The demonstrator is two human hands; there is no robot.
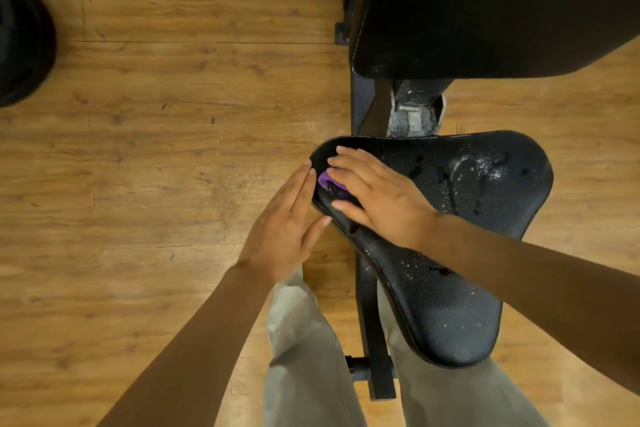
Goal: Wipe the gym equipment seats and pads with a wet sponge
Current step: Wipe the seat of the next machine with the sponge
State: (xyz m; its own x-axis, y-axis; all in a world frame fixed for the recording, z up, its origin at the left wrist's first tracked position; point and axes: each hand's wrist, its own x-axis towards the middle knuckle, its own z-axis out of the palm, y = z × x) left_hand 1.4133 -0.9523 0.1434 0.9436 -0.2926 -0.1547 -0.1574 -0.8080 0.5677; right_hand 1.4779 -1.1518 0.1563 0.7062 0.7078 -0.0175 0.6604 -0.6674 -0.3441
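Pressing flat, the right hand [377, 198] pins a purple sponge [329, 183] on the seat [460, 288], grip wide; left hand [282, 222], also wide, braces the rim. Sponge looks soft, light and squashy, best held under the palm.

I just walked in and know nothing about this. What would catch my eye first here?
Probably the purple sponge, pressed under the right hand at the left corner of the black seat. The left hand lies flat against that corner's edge. White specks and wet streaks mark the seat's right side, below the black back pad.
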